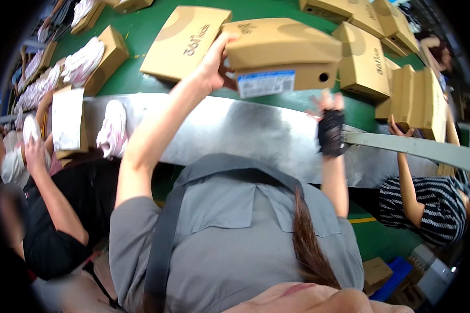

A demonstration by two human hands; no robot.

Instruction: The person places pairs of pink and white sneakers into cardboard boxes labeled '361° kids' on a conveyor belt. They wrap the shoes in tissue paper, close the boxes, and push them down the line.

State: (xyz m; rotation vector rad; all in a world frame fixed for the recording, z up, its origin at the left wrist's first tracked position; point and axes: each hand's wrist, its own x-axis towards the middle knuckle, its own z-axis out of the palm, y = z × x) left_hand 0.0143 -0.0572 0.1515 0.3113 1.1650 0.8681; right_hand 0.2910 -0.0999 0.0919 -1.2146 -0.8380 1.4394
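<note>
shoe box lifted above the green belt, held at its left end

shoe box (282, 52), tan cardboard with its lid shut, is raised clear of the green conveyor belt (136, 52) and hangs just above the metal edge rail (235, 130) that runs across the view. its long axis lies left to right, roughly parallel to the rail; the long side wall with a white and blue label and a small round vent hole faces the wearer, and the lid faces up and slightly away. the left hand (214, 65) grasps the box at its left end, thumb under the near edge and fingers wrapped behind. the right hand (330, 107), in a dark fingerless wrist wrap, rises just above the rail, below the box's right end; its fingers are loosely spread and hold nothing, and whether they touch the box cannot be told.

as a judgement of progress: the box is closed, labelled and already picked up, so the lifting is done; it has not been set down, and nothing shows where it belongs.

beyond the rail, further closed tan boxes (185, 41) lie flat on the belt to the left of the held box, and more are piled to its right (363, 60). at the rail's left end a co-worker in a black top handles pink and white shoes (112, 128) and open boxes; at its right end a person in a striped top (428, 208) holds boxes stood on end (418, 99).
</note>
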